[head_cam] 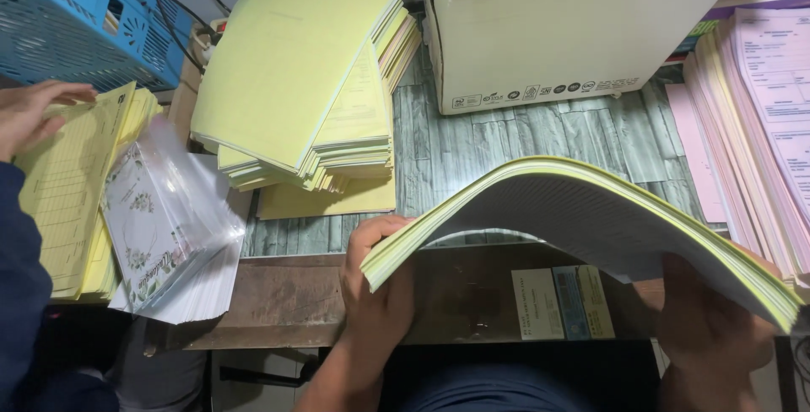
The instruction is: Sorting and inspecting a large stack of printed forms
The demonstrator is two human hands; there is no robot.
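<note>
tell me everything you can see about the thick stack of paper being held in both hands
The paper stack is a thick sheaf of thin sheets, mostly white edges with pale yellow-green sheets among them and on top. It is bent into an arch above the wooden desk edge. The left hand grips its near left corner, fingers curled over the edge; the right hand supports it from below at the right end. Its printed faces cannot be seen.

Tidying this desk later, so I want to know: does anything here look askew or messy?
Yes. The yellow paper pile at the back is fanned out unevenly, its sheets skewed. The bundle of wrapped cards leans tilted against another yellow stack.
</note>
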